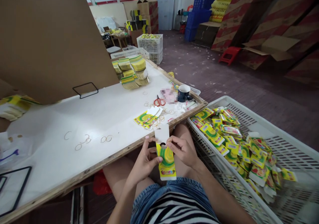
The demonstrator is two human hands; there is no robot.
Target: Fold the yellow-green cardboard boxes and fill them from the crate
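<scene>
Above my lap, a small yellow-and-green printed carton (167,162) is held between both hands, its white flap (162,133) standing up at the far end. My left hand (149,158) grips the carton's left side, thumb on the printed front. With fingers pinched at the opening, my right hand (181,147) holds the upper right edge beside a dark gap. Whether anything is inside the carton cannot be seen. Just beyond, on the white table (99,114), lie a few flat cartons (147,118) of the same print among loose rubber bands (161,117).
At my right stands a white plastic crate (284,151) with many yellow packets (231,147). On the table are red-handled scissors (159,101), a dark mug (183,94), bundled cartons (134,71) and a black wire frame (86,90). A large cardboard sheet (50,41) rises at the left.
</scene>
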